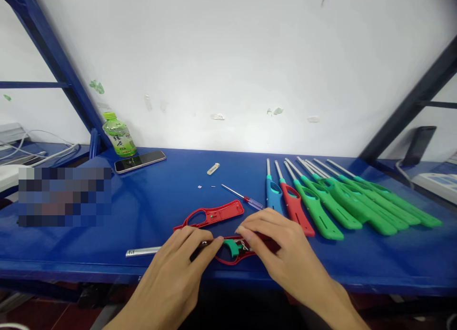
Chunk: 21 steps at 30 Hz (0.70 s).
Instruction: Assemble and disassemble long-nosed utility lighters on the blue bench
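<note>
The left hand (pixel 180 263) is closed, thumb against fingers, on the barrel side of an opened red lighter (pixel 223 261). The right hand (pixel 293 244) is placed over the handle side, with thumb and forefinger brought close together; whether anything is pinched between these tips cannot be told.

The opened lighter is located directly beneath and between the 2 hands, near the front edge of the blue table (pixel 160 187). Its long axis is laid crosswise, from hand to hand, nearly parallel to that edge. The metal barrel (pixel 143 252) is pointed left, past the left hand; the handle is partly covered by the right hand. In the gap between the hands, a green trigger (pixel 233 248) and a white wire (pixel 244 245) are exposed, the wire being nearer the right fingertips.

Just beyond the fingertips, a loose red shell half (pixel 223 214) is laid, its ring end by the left hand and its handle end directed right and slightly away. Farther out, a screwdriver (pixel 250 201) is placed, tip directed away and left. To the right of the right hand, 1 blue lighter (pixel 274 196), 1 red lighter (pixel 298 213) and several green lighters (pixel 353 201) are lined up, barrels directed away
</note>
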Tool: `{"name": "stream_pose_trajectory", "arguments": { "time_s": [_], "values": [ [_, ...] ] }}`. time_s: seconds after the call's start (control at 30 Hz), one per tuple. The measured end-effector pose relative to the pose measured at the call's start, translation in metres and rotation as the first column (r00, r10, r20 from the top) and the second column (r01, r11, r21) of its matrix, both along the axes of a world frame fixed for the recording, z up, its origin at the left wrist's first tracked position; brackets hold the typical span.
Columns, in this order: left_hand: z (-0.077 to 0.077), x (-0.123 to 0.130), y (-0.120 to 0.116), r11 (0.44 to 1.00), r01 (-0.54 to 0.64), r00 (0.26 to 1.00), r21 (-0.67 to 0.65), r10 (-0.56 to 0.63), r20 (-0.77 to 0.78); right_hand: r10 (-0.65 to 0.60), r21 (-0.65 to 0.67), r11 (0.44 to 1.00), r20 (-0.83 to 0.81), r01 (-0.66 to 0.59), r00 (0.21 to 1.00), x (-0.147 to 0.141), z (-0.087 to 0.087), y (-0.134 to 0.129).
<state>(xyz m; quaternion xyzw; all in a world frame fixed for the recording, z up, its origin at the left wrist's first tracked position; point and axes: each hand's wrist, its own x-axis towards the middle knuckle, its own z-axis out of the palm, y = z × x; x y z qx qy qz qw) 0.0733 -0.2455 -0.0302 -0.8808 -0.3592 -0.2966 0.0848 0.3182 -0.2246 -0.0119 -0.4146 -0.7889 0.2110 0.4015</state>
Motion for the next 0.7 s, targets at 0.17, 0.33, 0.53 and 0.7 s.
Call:
{"name": "stream_pose_trajectory", "arguments": {
  "time_s": [0.17, 0.33, 0.53, 0.7],
  "values": [
    [-0.005, 0.0, 0.0, 1.0, -0.027, 0.999, -0.004, 0.027, 0.023, -0.045, 0.097, 0.994, 0.012, 0.044, 0.999, -0.001, 0.001, 0.003],
    [-0.002, -0.003, -0.001, 0.998, -0.029, 0.999, 0.061, 0.027, 0.03, -0.05, 0.253, 0.968, 0.197, -0.001, 0.979, 0.004, 0.017, 0.015],
    [0.017, -0.012, 0.022, 0.97, -0.215, 0.975, 0.111, 0.219, -0.031, -0.072, 0.284, 0.947, 0.641, -0.149, 0.765, 0.005, 0.057, 0.058],
    [0.06, -0.014, 0.061, 0.84, -0.541, 0.81, -0.033, 0.511, -0.287, -0.08, 0.278, 0.936, 0.765, -0.217, 0.639, -0.018, 0.072, 0.122]
  ]
}}
